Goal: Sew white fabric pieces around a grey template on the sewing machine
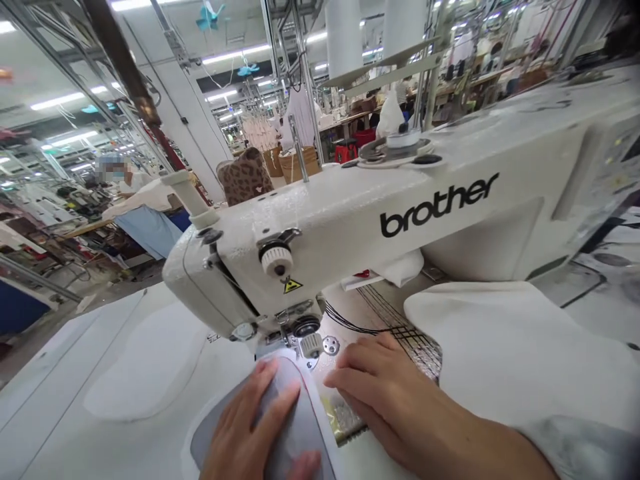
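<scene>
Under the needle area of a white sewing machine [320,233] lies a white fabric piece [327,440] with a grey shaped panel [285,443] on top. A thin red line follows the panel's curved edge. My left hand [250,427] presses on the panel, fingers spread, with its fingertips close to the presser foot. To the right of the fabric, my right hand [380,387] rests over the machine bed with its fingers curled together. Nothing shows between those fingers, and their tips sit just off the fabric edge. The needle itself is hard to make out.
A rounded white fabric piece [150,363] lies on the table at left. Another white piece [515,347] lies at right under the machine arm. Black lines mark the bed behind my right hand. A person [117,177] and other workstations are in the background.
</scene>
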Demonstrator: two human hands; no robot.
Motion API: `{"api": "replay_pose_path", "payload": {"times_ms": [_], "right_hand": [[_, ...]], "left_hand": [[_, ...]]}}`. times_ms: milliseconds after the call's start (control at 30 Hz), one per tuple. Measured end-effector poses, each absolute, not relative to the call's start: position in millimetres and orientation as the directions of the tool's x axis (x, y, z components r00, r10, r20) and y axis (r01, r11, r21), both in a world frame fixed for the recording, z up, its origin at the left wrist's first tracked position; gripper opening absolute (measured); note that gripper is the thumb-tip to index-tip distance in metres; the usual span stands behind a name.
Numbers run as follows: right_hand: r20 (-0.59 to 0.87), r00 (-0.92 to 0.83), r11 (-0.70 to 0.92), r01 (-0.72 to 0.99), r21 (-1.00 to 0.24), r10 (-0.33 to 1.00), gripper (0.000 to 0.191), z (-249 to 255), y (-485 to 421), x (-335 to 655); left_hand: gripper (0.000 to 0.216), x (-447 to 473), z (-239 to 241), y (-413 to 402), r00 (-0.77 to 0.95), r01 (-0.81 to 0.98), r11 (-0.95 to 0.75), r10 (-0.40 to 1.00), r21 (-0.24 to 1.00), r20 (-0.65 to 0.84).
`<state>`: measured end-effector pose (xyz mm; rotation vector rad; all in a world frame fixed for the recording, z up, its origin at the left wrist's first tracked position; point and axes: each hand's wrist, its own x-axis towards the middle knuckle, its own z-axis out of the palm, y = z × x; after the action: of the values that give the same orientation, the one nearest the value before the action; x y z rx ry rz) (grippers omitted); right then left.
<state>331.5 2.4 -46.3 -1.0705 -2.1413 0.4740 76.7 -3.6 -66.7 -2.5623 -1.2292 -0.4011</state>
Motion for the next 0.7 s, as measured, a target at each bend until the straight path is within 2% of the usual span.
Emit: {"api": "replay_pose_path", "payload": {"times_ms": [167, 300, 500, 600, 700], "right_hand": [[0.392, -0.515, 0.646, 0.576, -0.5, 0.763, 0.014, -47, -4, 326], [0.401, -0.582, 0.707, 0.573, -0.415, 0.707, 0.015, -51, -4, 320], [0.385, -0.586, 0.701, 0.605, -0.378, 0.713, 0.02, -56, -3, 315], [0.383, -0.577, 0.693, 0.622, -0.365, 0.721, 0.022, -59, -1, 313], [0.396, -0.59, 0.708, 0.624, -0.331, 0.704, 0.022, -62, 2, 312]], "left_hand": [[0.042, 80, -57, 19, 0.515, 0.838, -0.542, 0.753, -0.057, 0.409], [0.036, 82, -55, 32, 0.466, 0.861, -0.509, 0.793, 0.006, 0.394], [0.037, 81, -50, 50, 0.396, 0.881, -0.438, 0.89, 0.179, 0.226], [0.039, 82, -45, 56, 0.374, 0.889, -0.403, 0.913, 0.215, 0.163], [0.038, 84, -41, 59, 0.399, 0.874, -0.429, 0.901, 0.226, 0.169]]}}
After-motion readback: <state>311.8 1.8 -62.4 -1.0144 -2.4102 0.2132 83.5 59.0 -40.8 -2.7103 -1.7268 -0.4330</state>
